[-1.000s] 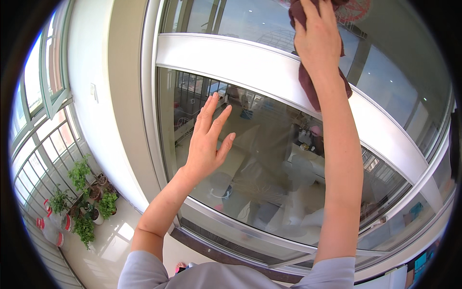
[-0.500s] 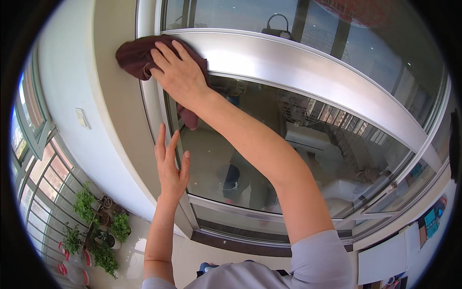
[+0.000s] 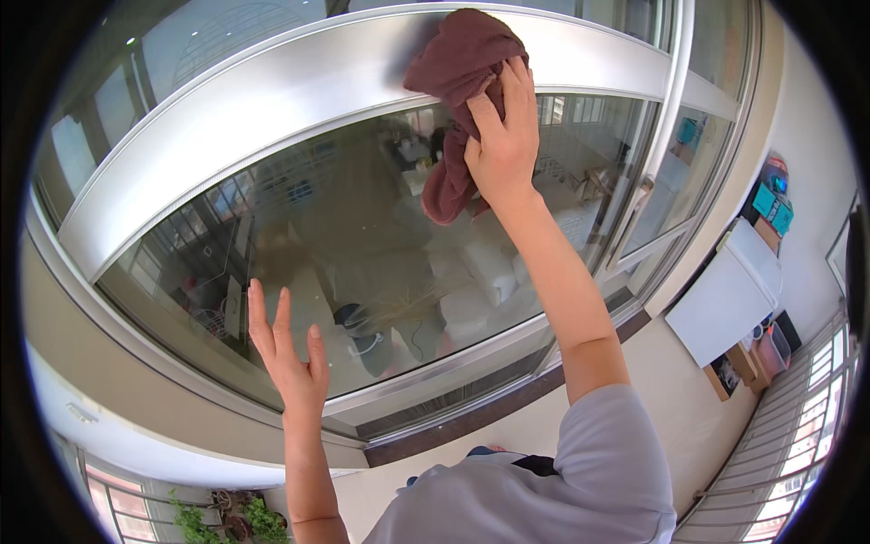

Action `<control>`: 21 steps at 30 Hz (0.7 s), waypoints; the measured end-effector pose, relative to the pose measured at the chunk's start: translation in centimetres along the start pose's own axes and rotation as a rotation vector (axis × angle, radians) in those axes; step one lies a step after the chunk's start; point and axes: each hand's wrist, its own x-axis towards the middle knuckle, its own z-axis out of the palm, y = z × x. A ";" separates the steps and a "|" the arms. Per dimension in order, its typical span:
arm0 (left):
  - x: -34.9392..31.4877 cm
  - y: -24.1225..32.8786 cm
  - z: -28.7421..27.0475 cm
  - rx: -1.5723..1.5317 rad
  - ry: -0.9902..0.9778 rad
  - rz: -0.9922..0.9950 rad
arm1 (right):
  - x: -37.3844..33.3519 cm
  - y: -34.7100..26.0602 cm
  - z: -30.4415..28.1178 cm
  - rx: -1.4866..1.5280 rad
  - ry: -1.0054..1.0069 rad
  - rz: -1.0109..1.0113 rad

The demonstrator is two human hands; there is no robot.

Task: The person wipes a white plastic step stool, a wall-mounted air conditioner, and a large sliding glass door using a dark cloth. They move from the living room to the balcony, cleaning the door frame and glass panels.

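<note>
Both hands are raised: the right hand [image 3: 504, 145] presses a maroon cloth [image 3: 458, 100] against the silver window rail [image 3: 272, 109], bunched lengthwise beneath its fingers; the left hand [image 3: 288, 358], spread and empty, seemingly rests on the glass [image 3: 362, 272] well below.

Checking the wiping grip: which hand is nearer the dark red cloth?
Right. The right hand presses the dark red cloth against the window frame; the left hand is spread open far below it.

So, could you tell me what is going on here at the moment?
A person is wiping a large sliding glass door. The right hand presses a dark red cloth against the silver aluminium frame rail that crosses the door, with part of the cloth hanging down over the glass pane. The left hand is open, fingers spread, flat against or just off the lower glass.
</note>
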 end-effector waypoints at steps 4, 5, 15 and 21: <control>1.9 4.4 6.2 -0.043 -0.085 0.082 | -4.0 11.3 -7.2 -0.262 -0.108 0.206; 2.0 5.5 7.9 -0.050 -0.087 0.104 | -5.3 14.2 -9.0 -0.332 -0.115 0.270; 0.8 7.2 12.2 0.000 -0.084 0.088 | -22.7 11.4 -14.1 -0.258 -0.132 0.788; -2.2 5.5 9.0 -0.013 -0.018 -0.004 | -12.4 0.4 -6.9 0.075 -0.157 0.530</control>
